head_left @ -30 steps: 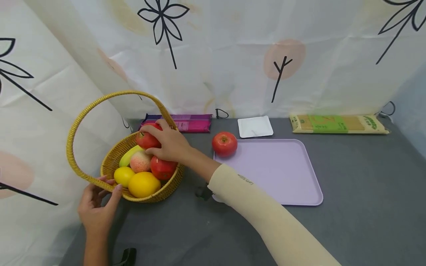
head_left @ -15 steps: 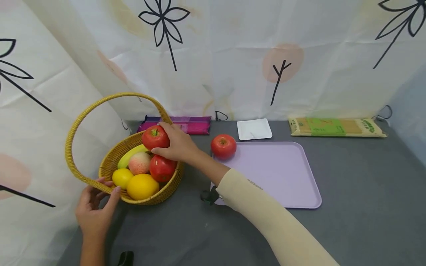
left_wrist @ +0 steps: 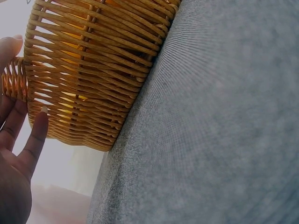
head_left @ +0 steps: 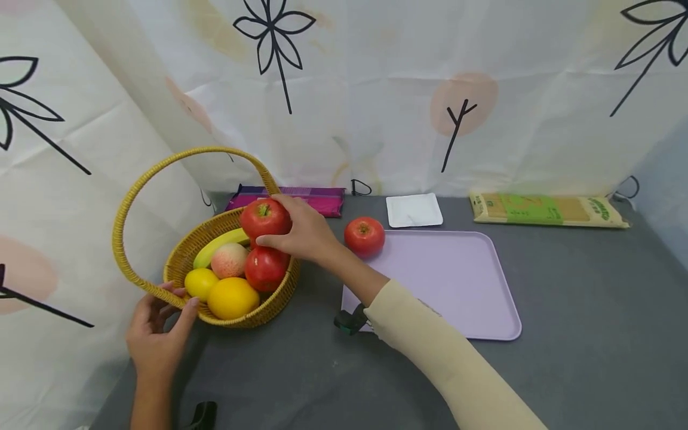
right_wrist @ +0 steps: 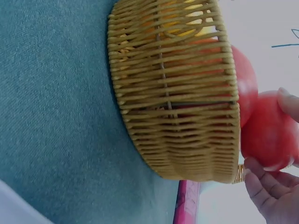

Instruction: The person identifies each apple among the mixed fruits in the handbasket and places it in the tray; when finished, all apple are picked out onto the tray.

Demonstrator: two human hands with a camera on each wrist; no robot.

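My left hand (head_left: 161,325) holds the yellow wicker basket (head_left: 287,286) where its arched handle (head_left: 122,227) meets the rim. In the left wrist view a finger lies along the basket's woven side. With thumb and fingers my right hand (head_left: 303,230) grips a round red fruit (head_left: 264,216) with a greenish stem end, over the basket's right side. Right below it lies another red fruit (head_left: 266,270). Beside that are a peach (head_left: 229,260), a banana (head_left: 220,245), a lemon (head_left: 201,283) and an orange-yellow round fruit (head_left: 233,298).
A lilac tray (head_left: 451,286) lies to the right, with a red fruit (head_left: 364,237) at its far left corner. Along the back wall are a purple packet (head_left: 322,200), a small white dish (head_left: 414,210) and a green and beige noodle packet (head_left: 548,210).
My right hand has drawn the red fruit to the right inside the basket, turning its stem end upward. My left hand keeps its hold on the basket.
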